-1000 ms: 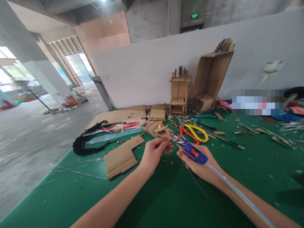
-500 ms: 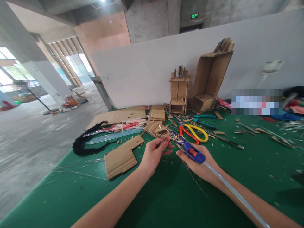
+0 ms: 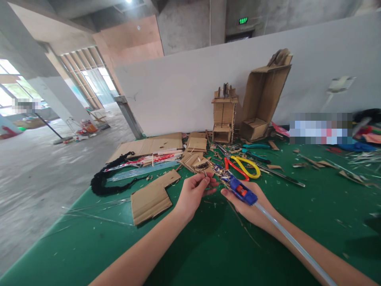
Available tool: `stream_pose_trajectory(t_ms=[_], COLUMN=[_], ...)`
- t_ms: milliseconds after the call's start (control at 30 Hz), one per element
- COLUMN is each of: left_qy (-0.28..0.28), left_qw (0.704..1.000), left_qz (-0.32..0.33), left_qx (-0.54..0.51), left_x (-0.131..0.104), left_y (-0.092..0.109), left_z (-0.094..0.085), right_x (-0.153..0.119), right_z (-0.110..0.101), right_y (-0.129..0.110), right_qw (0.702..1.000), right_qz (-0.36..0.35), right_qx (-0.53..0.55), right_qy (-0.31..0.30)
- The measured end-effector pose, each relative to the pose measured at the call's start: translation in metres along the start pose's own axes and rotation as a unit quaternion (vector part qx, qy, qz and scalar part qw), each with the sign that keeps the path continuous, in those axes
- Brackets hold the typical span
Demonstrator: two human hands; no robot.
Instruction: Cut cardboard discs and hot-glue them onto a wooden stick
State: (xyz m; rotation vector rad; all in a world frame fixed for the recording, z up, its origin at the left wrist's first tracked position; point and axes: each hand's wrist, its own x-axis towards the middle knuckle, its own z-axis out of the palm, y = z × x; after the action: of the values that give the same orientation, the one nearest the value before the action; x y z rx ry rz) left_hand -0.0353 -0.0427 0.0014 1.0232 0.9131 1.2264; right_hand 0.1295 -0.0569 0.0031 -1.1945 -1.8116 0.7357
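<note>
My right hand is closed around a blue hot glue gun, its front part speckled with scraps. A long clear glue stick runs out of its back toward me. The gun's nozzle points away to the left, close by my left hand. My left thumb and fingers pinch something thin and small that I cannot make out. Just beyond the fingertips lies a dark-marked piece among cardboard pieces. Scissors with red and yellow handles rest behind the glue gun.
The green table carries an L-shaped cardboard piece, a black braided cord and teal-handled pliers. At the back stand a small cardboard structure and a taller cardboard box before a white partition.
Hardly anything differs. Both hands and the glue gun keep nearly the same place, with only a slight shift of my left fingers.
</note>
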Motion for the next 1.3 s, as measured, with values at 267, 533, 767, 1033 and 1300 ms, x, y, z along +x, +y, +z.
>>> stream_pose_trajectory(t_ms=[267,533,767,1033,1300], left_qy=[-0.015,-0.011,-0.009,-0.015,-0.01], left_qw=[1.0,1.0,1.0,1.0,1.0], left_qz=[0.006,0.007,0.006,-0.001,0.002], left_qx=[0.015,0.021,-0.015,-0.016,0.01], left_x=[0.0015,0.0012,0.0015,0.0003,0.001], left_y=[-0.0029,-0.0039,-0.0029,-0.0029,-0.0022], left_z=[-0.0014,-0.0011,-0.0016,-0.0008,-0.0004], right_x=[-0.0023,-0.0029,-0.0022,-0.001,-0.0036], right_z=[0.0,0.0021,0.0016,0.0026,0.0032], right_y=[-0.0032,-0.0056,0.0016,0.0004,0.0013], right_qw=[0.999,0.999,1.0,0.999,0.999], right_qz=[-0.032,-0.029,-0.021,-0.025,-0.017], right_qx=[-0.02,-0.038,-0.002,0.024,0.002], right_qy=[-0.031,-0.025,-0.024,-0.024,-0.039])
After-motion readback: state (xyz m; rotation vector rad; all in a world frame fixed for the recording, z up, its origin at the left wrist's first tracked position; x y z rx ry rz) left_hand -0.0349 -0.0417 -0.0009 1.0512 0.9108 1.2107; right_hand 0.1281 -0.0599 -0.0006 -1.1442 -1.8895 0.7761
